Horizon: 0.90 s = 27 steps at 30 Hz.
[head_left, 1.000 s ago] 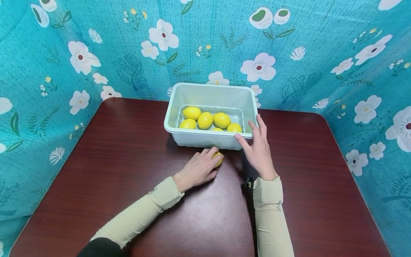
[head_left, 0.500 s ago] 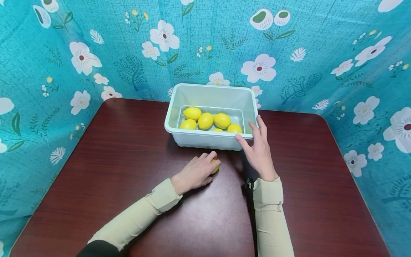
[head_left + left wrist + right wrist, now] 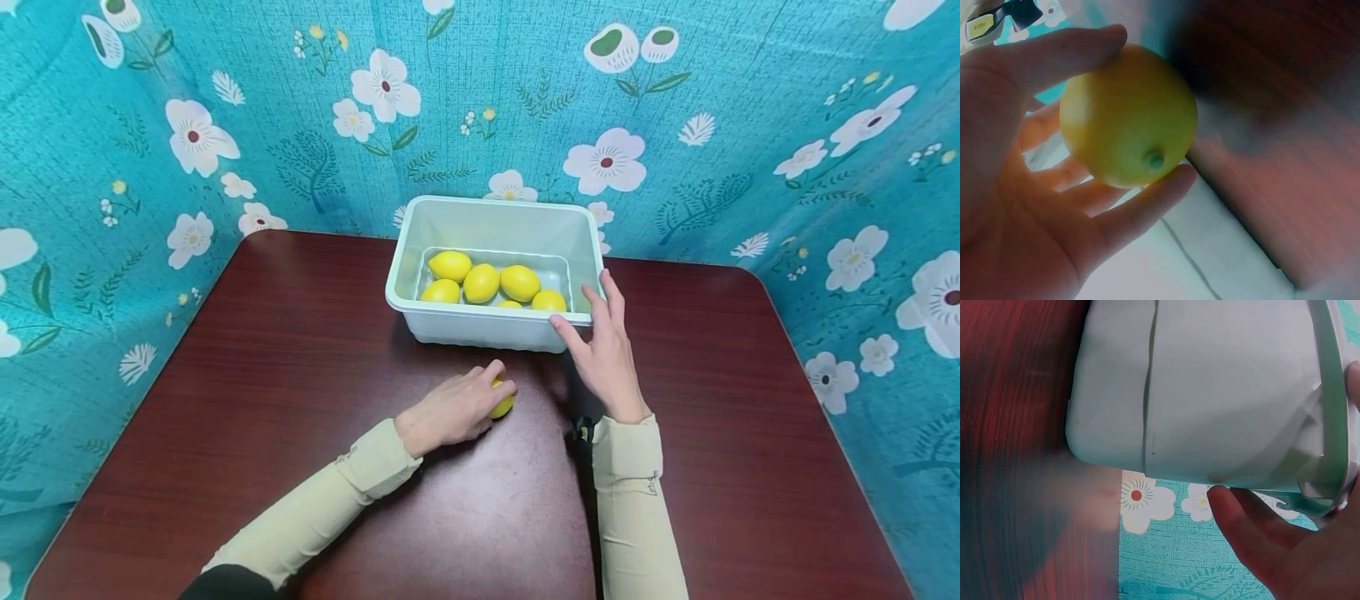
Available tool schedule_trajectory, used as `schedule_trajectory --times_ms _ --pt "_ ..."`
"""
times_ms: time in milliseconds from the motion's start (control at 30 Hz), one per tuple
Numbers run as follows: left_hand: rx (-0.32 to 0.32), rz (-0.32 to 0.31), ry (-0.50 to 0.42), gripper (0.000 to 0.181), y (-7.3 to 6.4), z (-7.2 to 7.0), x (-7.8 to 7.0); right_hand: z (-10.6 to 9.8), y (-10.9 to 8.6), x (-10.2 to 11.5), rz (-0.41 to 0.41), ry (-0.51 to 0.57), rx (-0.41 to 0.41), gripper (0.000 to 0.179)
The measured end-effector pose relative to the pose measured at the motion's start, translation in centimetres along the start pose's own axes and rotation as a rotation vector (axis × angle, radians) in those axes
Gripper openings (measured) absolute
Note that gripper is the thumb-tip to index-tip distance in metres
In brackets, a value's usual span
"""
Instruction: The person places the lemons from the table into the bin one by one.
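Note:
My left hand (image 3: 453,410) holds a yellow lemon (image 3: 501,403) low over the table, in front of the bin. In the left wrist view the lemon (image 3: 1125,119) sits between thumb and fingers, its stem end facing the camera. A pale green plastic bin (image 3: 480,328) stands at the back of the table. Several lemons (image 3: 481,284) lie on its floor, one mostly hidden by the front wall. My right hand (image 3: 609,368) grips the bin's front right corner, thumb on the front rim and fingers along the right side, as the right wrist view of the hand (image 3: 1279,547) shows.
The dark red wooden table (image 3: 262,358) extends to both sides of the bin. A turquoise floral cloth (image 3: 480,100) hangs close behind the bin and along both sides. A small black device (image 3: 582,427) is at the right wrist.
My left hand has drawn the lemon back from the bin's front wall, toward me and slightly left. The right hand and the bin have stayed in place.

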<state>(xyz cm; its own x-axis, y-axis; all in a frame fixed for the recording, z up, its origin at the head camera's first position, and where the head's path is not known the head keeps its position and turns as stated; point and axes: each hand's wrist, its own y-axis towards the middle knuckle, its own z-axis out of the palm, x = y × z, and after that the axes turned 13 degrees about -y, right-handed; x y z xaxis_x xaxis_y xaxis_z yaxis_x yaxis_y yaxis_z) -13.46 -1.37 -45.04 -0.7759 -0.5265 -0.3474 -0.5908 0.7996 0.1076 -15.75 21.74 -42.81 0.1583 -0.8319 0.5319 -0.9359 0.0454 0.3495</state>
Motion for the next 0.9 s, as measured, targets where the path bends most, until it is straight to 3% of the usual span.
schedule_trajectory --times_ms 367,900 --pt "0.036 -0.007 -0.017 0.043 0.00 0.05 0.05 0.05 -0.05 0.10 0.008 -0.003 0.001 0.074" --pt "0.056 -0.043 0.038 0.045 0.03 -0.06 -0.11 0.13 -0.05 -0.03 0.008 -0.003 -0.002 0.075"
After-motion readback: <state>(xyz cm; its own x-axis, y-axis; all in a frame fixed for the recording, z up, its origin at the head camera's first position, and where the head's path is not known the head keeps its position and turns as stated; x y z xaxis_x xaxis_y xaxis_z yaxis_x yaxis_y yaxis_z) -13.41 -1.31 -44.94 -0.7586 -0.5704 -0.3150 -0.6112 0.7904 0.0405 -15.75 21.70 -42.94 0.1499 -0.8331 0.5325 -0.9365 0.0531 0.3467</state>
